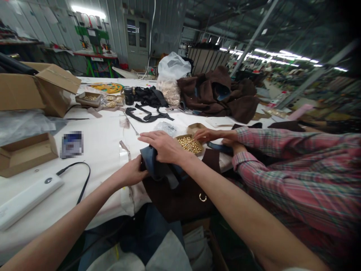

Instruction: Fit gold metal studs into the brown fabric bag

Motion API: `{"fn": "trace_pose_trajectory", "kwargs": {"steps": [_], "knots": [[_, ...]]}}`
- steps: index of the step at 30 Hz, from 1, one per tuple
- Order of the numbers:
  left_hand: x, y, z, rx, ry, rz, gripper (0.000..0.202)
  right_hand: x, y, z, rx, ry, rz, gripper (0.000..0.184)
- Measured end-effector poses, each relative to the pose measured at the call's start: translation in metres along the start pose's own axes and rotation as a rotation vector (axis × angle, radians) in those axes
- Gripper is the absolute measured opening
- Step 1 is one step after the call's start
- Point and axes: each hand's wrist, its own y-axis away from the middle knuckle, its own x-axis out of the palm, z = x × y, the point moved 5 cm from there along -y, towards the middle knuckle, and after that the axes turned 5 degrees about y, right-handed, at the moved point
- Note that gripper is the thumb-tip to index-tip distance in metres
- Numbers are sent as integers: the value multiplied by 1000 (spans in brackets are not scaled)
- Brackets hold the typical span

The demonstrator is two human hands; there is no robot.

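Observation:
My left hand (132, 172) grips the left edge of a dark blue fabric piece (158, 167) lying on a dark brown garment (183, 195) at the table's near edge. My right hand (162, 145) rests flat on top of the blue fabric, fingers stretched out. Just beyond it stands a small cardboard box of gold metal studs (189, 144). A gold ring (202, 197) is fixed on the brown garment.
A co-worker in a plaid shirt (282, 169) reaches both hands (210, 134) towards the stud box from the right. On the white table (98, 143) are cardboard boxes (26, 152), a white power bank (28, 195) with cable, black straps (149, 109), a plastic bag (172, 75) and brown garments (220, 94).

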Motion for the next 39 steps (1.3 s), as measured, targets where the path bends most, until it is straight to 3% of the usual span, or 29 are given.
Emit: {"fn": "trace_pose_trajectory", "kwargs": {"steps": [1, 3, 6, 9, 12, 15, 17, 18, 20, 22, 24, 26, 28, 30, 33, 36, 39], "knots": [[-1, 3, 1, -11, 51, 14, 74, 1, -1, -3, 17, -10, 17, 53], [-5, 10, 2, -54, 140, 16, 85, 6, -5, -15, 193, 6, 87, 28], [-17, 22, 0, -113, 225, -76, 94, 17, -9, -25, 435, 37, 155, 32], [-22, 28, -15, -86, 320, -143, 85, 23, -11, -25, 549, 33, 170, 33], [-17, 25, -33, -16, 224, -187, 93, 23, -11, -24, 541, -17, 156, 41], [-8, 13, -40, 1, -124, -250, 108, 12, -10, -21, 359, -189, 133, 74], [-2, 4, -34, -35, -235, -252, 82, -3, -4, -19, 295, -250, 84, 90], [0, 0, -30, -53, -247, -242, 64, -13, 1, -17, 312, -216, 39, 89], [1, -5, -22, -75, -241, -220, 43, -31, 19, -5, 412, -37, -70, 63], [-1, -8, -20, -73, -229, -196, 39, -36, 40, 20, 482, 83, -129, 27], [-5, -9, -21, -58, -206, -165, 38, -19, 61, 49, 502, 12, -44, 28], [-9, -8, -25, -35, -185, -109, 39, 14, 81, 69, 573, -109, 160, 36], [-13, -6, -29, -15, -172, -41, 40, 43, 96, 74, 640, -162, 297, 42], [-18, -2, -31, 2, -171, 18, 44, 56, 104, 69, 659, -204, 331, 34], [-23, 8, -28, -1, -157, 62, 58, 54, 107, 59, 631, -294, 397, 22], [-28, 23, -23, -28, -97, 77, 67, 40, 101, 55, 568, -263, 541, 34], [-33, 43, -26, -33, -39, 76, 59, 26, 82, 49, 505, -185, 615, 46]]}}
